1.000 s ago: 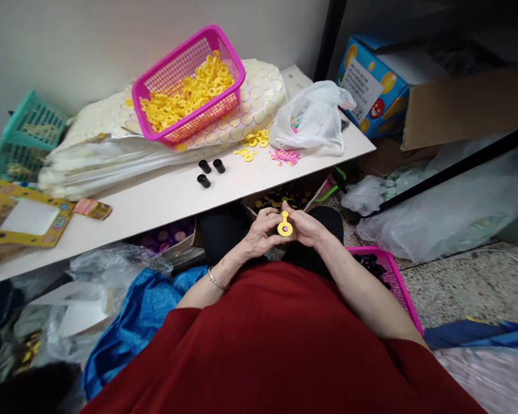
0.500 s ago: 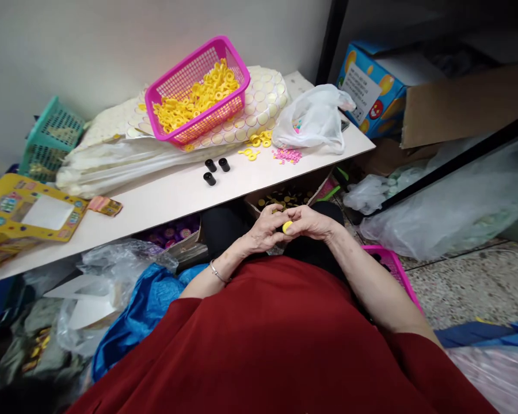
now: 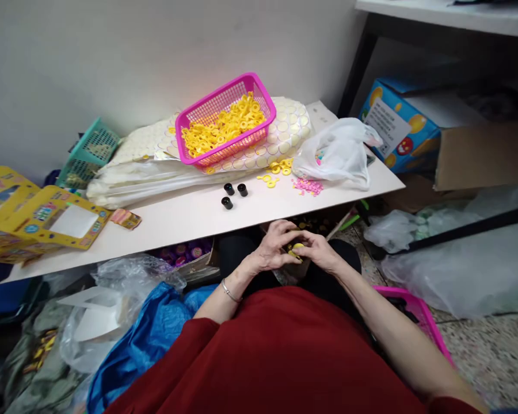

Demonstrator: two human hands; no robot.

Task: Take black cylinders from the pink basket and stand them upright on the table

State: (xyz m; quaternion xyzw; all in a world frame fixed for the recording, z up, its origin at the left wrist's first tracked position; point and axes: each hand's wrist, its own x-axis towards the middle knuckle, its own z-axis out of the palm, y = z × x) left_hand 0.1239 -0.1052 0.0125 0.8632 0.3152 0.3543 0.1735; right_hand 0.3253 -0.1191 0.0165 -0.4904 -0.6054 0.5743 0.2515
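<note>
My left hand [image 3: 273, 248] and my right hand [image 3: 318, 251] meet in my lap, just below the white table's front edge [image 3: 198, 227]. Both close their fingers round a small yellow plastic piece [image 3: 296, 248], of which only a sliver shows between the fingertips. A silver bracelet [image 3: 228, 291] sits on my left wrist. On the table beyond, a pink basket [image 3: 223, 103] holds many yellow rings, and a few loose yellow rings [image 3: 276, 170] lie near three black caps [image 3: 233, 194].
A white plastic bag [image 3: 336, 154] and pink bits [image 3: 307, 185] lie at the table's right. Yellow cardboard boxes [image 3: 38, 221] and a teal basket [image 3: 88, 150] stand left. A second pink basket [image 3: 418, 310] is by my right arm. Bags and boxes crowd the floor.
The yellow piece, fully shown upright between my fingers a second ago, is now nearly hidden inside both hands. The camera has tilted up and shifted, so the table sits lower right in view.
</note>
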